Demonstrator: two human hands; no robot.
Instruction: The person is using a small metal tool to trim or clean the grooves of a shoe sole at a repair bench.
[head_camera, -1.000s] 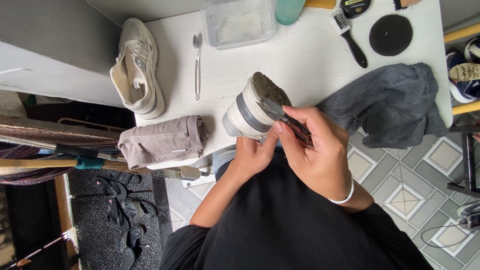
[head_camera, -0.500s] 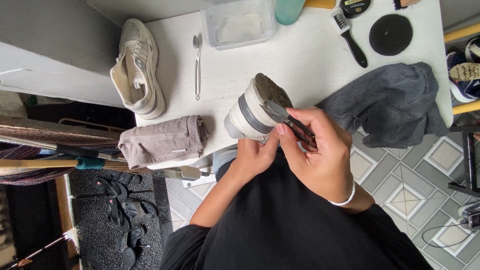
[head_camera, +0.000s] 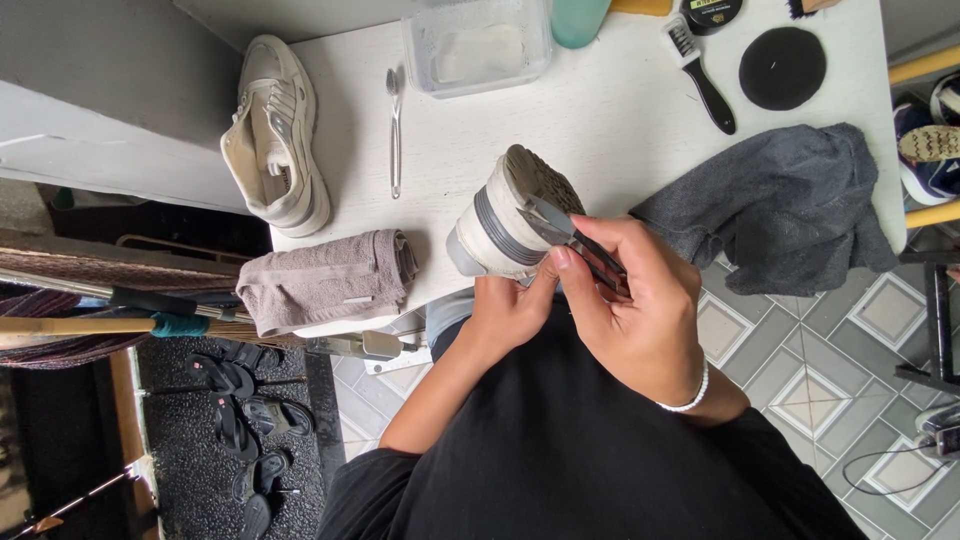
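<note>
Left hand (head_camera: 510, 310) cups the heel of the sneaker (head_camera: 505, 215) from below, fingers wrapped and clamped on it, sole tipped up toward me at the near edge of the white table (head_camera: 600, 120). Right hand (head_camera: 635, 305) pinches a thin dark scraper tool (head_camera: 570, 238), thumb and fingers closed tight on the handle, its flat tip touching the sole's tread.

Progress, as a judgement: mid-clean on the sole. Tread looks still speckled with grit, so scraping isn't finished. The midsole's grey band and white sidewall look fairly clean, but I can't tell how much is done on the far side.

The second sneaker (head_camera: 275, 135) lies on its side at the far left of the table, untouched by either hand; can't tell whether it has been cleaned.

Around: metal spoon (head_camera: 394, 120) beside it, clear plastic tub (head_camera: 478, 45) at the far edge, small black-handled brush (head_camera: 700, 75), round black lid (head_camera: 782, 67), dark grey cloth (head_camera: 790, 205) bunched just right of my right hand, folded taupe towel (head_camera: 325, 280) on the near left corner.
</note>
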